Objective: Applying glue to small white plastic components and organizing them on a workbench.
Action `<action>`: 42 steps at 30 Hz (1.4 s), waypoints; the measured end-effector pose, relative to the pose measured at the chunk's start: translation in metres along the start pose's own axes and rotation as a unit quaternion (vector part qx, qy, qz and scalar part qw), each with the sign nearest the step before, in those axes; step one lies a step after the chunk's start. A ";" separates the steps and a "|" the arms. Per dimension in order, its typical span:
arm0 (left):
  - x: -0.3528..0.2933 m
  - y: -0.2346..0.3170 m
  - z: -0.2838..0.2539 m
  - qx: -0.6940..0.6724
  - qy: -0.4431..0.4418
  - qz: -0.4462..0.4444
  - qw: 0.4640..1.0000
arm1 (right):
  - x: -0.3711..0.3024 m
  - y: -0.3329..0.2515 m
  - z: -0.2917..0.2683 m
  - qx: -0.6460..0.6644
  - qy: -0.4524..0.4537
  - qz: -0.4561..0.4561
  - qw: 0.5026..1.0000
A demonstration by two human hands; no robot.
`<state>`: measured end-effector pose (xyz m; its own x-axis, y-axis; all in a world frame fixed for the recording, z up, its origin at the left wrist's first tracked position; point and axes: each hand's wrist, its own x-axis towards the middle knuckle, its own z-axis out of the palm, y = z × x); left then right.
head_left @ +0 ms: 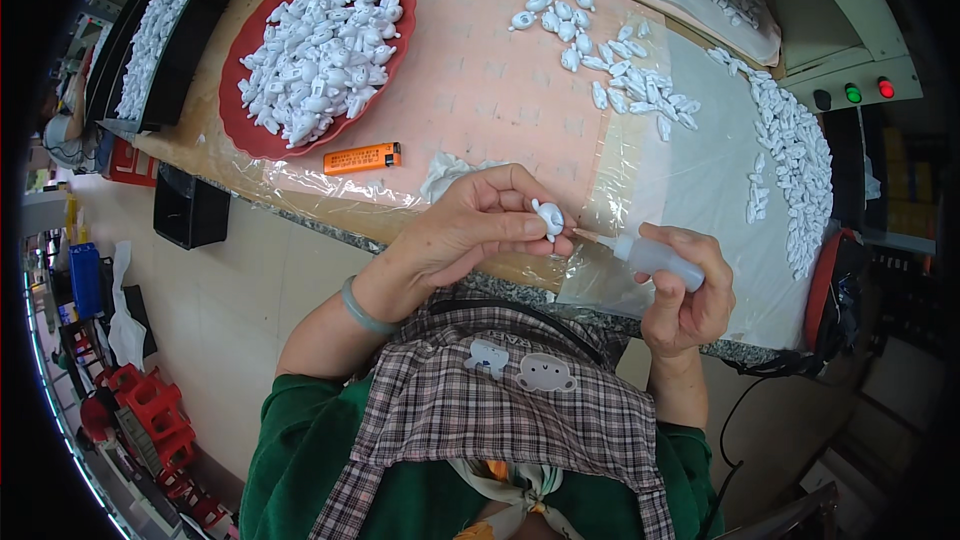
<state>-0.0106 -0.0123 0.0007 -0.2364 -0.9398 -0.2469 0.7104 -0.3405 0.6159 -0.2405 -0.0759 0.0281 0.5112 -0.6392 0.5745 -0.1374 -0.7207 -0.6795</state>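
Between the thumb and fingers of my left hand (485, 225) is a small white plastic figure part (549, 219). My right hand (690, 285) grips a translucent squeeze bottle (660, 260), tilted so that its thin nozzle points left at the part. The nozzle tip is at or very near the part; whether it touches I cannot tell. Both hands are above the table's front edge. A crumpled white cloth (447, 174) lies just behind my left hand.
A red scalloped bowl (236, 105) heaped with white parts stands at the left, an orange lighter (362, 158) before it. Loose small figures (565, 25) and narrow white pieces (645, 85) lie at the back. More pieces (795, 170) line the right, below a machine with lit buttons (853, 92).
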 end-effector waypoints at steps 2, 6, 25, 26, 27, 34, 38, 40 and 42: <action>0.001 0.000 0.000 0.012 0.008 -0.002 1.000 | -0.001 0.001 0.000 0.015 0.015 0.018 1.000; 0.002 -0.002 -0.003 0.000 0.004 0.010 1.000 | 0.003 0.010 0.009 0.205 0.102 0.129 0.965; 0.001 -0.001 -0.008 0.004 0.007 0.014 1.000 | 0.059 0.090 -0.018 -0.135 -0.035 0.170 0.976; 0.001 -0.001 -0.008 0.004 0.007 0.016 1.000 | 0.064 0.091 -0.017 -0.159 -0.066 0.139 0.975; 0.000 0.000 -0.007 0.007 0.005 0.013 1.000 | 0.067 0.093 -0.017 -0.159 -0.067 0.137 0.975; 0.000 -0.002 -0.010 0.004 -0.002 0.005 1.000 | 0.085 0.097 -0.027 -0.176 -0.207 0.112 0.956; -0.002 -0.002 -0.009 -0.008 -0.004 0.009 1.000 | 0.083 0.092 -0.024 -0.164 -0.198 0.076 0.963; -0.001 -0.002 -0.010 -0.001 -0.003 0.011 1.000 | 0.075 0.090 -0.020 -0.124 -0.177 0.095 0.972; -0.002 -0.003 -0.010 -0.004 -0.001 0.015 1.000 | 0.065 0.082 -0.014 -0.080 -0.158 0.116 0.977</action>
<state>-0.0058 -0.0091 -0.0082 -0.2157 -0.9497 -0.2271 0.7219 -0.3117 0.6178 -0.2307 -0.1803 0.0162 0.6834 -0.6941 0.2264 -0.3987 -0.6146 -0.6807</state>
